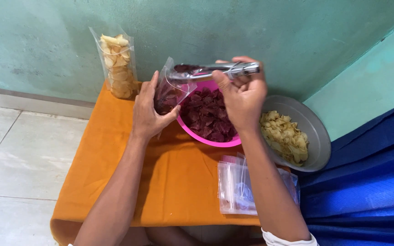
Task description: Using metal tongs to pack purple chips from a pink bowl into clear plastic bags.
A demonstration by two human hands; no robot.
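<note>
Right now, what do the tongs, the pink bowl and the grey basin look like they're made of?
Tongs: polished metal, bright reflections. Pink bowl: likely plastic, uniform glossy pink with a thin rim. Grey basin: probably metal, dull matte grey, though enamel or plastic can't be excluded.

Bowl [233, 142] left of pan [318, 136], bags [233, 187] before

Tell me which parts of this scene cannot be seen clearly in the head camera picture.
- Pink plastic bowl of dark red chips: its right side is hidden behind the right hand.
- Metal tongs: the right hand's fingers cover part of the handle.
- Small clear plastic bag in the left hand: how full it is cannot be told.
- Stack of empty clear bags: partly hidden by the right forearm.
- Orange-covered table: the bottom edge cuts off its near end.
</note>
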